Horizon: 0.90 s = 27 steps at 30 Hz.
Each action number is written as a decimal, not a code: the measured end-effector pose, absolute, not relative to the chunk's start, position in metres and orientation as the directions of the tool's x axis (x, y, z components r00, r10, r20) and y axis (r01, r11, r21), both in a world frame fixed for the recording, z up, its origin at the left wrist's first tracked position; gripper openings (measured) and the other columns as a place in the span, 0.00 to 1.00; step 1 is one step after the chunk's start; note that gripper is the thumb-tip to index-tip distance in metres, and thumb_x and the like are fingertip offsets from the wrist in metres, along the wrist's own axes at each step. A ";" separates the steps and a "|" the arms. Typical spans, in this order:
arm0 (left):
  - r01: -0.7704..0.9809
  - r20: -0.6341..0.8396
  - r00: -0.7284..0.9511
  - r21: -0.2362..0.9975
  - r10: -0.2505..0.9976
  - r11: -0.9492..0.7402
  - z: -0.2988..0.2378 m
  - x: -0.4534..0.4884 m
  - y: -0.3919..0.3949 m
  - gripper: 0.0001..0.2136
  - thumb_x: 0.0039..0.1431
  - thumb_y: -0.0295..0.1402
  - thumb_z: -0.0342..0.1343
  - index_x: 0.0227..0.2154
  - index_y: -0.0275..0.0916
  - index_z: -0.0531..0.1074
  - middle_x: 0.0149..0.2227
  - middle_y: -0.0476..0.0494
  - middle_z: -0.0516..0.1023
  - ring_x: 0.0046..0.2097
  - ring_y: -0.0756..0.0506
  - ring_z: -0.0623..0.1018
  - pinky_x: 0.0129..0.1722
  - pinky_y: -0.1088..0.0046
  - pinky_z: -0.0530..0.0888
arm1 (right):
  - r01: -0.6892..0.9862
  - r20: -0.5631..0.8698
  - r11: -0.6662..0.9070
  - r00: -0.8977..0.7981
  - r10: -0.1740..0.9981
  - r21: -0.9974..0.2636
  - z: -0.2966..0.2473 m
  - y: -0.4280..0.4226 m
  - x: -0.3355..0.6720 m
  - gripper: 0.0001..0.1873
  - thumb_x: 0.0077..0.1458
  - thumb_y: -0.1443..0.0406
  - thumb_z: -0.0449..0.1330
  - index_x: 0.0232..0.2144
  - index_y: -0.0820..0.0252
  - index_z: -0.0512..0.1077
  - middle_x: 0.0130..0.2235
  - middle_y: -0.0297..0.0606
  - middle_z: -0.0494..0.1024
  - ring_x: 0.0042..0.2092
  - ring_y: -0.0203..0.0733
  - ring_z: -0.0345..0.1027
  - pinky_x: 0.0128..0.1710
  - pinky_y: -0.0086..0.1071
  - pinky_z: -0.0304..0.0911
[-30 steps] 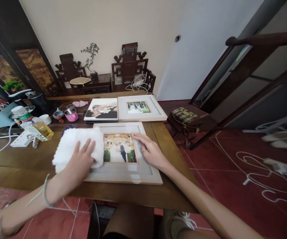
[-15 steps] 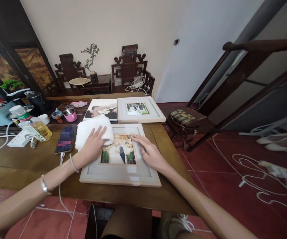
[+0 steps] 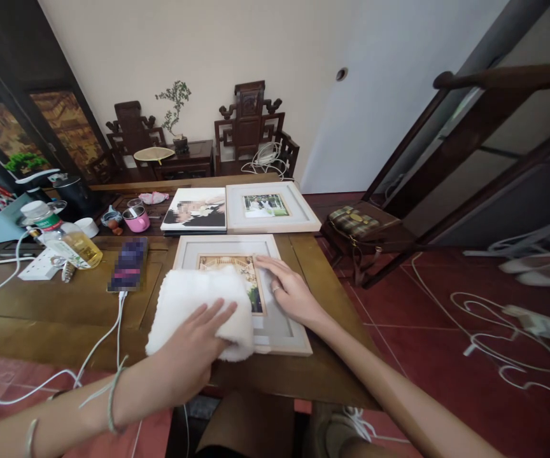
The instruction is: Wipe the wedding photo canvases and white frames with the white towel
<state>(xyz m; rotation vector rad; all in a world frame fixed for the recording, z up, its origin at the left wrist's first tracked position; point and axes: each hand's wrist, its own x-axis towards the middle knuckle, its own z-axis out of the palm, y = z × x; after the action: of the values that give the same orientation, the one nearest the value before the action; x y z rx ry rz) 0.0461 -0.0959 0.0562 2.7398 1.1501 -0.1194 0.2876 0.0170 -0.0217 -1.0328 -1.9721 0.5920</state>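
Observation:
A light wooden picture frame (image 3: 290,346) lies flat on the table near its front edge, a wedding photo (image 3: 257,299) in its middle. A folded white fluffy towel (image 3: 174,302) covers the frame's lower left and part of the photo. My left hand (image 3: 196,346) presses on the towel from above, fingers stretched and spread; its thumb is partly hidden. Flat against the frame to the right of the photo rests my right hand (image 3: 294,289), with a ring on it and its fingers stretched out along the photo's edge.
Behind lie another framed photo (image 3: 298,213) and a photo panel (image 3: 193,219). To the left are a phone (image 3: 128,264) on a white cable, an oil-coloured bottle (image 3: 77,245), a power strip (image 3: 41,266) and a pink mug (image 3: 137,219). A chair (image 3: 399,159) holds a plaid bag (image 3: 354,222).
My left hand has brought the towel down and towards me, from the frame's upper left corner to its lower left. My right hand has stayed in nearly the same place.

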 end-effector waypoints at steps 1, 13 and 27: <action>0.720 -0.117 0.693 0.118 0.711 -0.683 0.053 0.046 -0.086 0.24 0.46 0.18 0.53 0.48 0.37 0.73 0.69 0.38 0.47 0.68 0.35 0.48 0.65 0.54 0.56 | 0.450 0.445 0.554 -0.332 0.832 -0.700 -0.022 0.017 0.288 0.33 0.44 0.78 0.48 0.52 0.56 0.71 0.58 0.41 0.71 0.62 0.45 0.60 0.63 0.50 0.53; 0.772 -0.063 0.626 -0.094 0.777 -0.629 0.053 0.061 0.013 0.16 0.58 0.22 0.48 0.46 0.34 0.75 0.67 0.36 0.53 0.67 0.28 0.50 0.61 0.43 0.56 | 0.498 0.417 0.541 -0.346 0.841 -0.678 -0.024 0.016 0.287 0.23 0.60 0.68 0.49 0.56 0.55 0.69 0.61 0.42 0.67 0.64 0.47 0.56 0.65 0.53 0.49; 0.706 -0.175 0.701 0.032 0.691 -0.708 0.074 0.084 -0.064 0.17 0.59 0.22 0.49 0.50 0.39 0.72 0.66 0.37 0.55 0.66 0.30 0.57 0.59 0.47 0.62 | 0.499 0.389 0.525 -0.355 0.850 -0.690 -0.017 0.015 0.285 0.24 0.65 0.57 0.44 0.57 0.58 0.68 0.60 0.45 0.69 0.63 0.47 0.59 0.65 0.52 0.52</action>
<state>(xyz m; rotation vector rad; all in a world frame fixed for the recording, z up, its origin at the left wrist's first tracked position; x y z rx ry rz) 0.0838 -0.0638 0.0740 2.8079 1.1565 -0.2288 0.2846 0.0146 -0.0167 -1.0942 -2.0205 0.6015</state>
